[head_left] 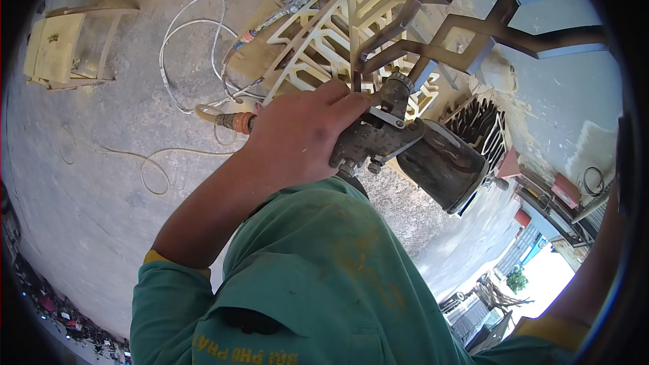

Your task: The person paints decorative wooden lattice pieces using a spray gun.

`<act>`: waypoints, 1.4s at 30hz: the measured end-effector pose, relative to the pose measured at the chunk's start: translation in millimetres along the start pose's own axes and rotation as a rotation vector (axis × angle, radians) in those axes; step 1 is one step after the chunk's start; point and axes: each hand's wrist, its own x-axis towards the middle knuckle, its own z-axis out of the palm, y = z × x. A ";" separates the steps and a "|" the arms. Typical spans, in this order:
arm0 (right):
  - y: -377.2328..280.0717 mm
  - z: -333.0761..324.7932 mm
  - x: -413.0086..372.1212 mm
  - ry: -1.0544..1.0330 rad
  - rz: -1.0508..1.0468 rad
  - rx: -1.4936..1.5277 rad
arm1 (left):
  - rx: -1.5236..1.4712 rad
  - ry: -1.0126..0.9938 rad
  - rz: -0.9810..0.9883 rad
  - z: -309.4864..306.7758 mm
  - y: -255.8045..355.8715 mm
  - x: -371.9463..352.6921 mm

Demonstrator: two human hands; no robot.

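My left hand (304, 128) is wrapped around the handle of a spray gun (378, 132), seen from the back of the hand. Its fingers reach toward the trigger side. A dark, paint-stained cup (443, 165) hangs off the gun to the right. An orange hose coupling (238, 122) joins the handle's end to a hose. Just beyond the nozzle is a lattice panel (466, 47) with dark brown faces and some pale bluish edges. My right forearm (604, 257) runs up the right edge; its hand is out of sight.
Cream-coloured lattice panels (324, 47) lean behind the brown one. A looped pale hose (162, 61) lies on the concrete floor, with a yellowish frame (57, 47) at the far left. Dark slatted pieces (483, 125) stand against the wall (574, 101) at right.
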 end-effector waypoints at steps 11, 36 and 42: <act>11.0 -13.0 17.1 -0.053 0.026 0.037 | 0.020 0.002 -0.001 2.3 -4.6 4.4; 23.2 -24.9 7.9 -0.249 0.175 0.041 | -0.094 0.030 0.002 10.2 -12.0 -7.4; 55.1 -33.7 -93.4 -0.170 0.118 0.281 | -0.223 -0.068 0.006 -2.3 -17.8 -34.3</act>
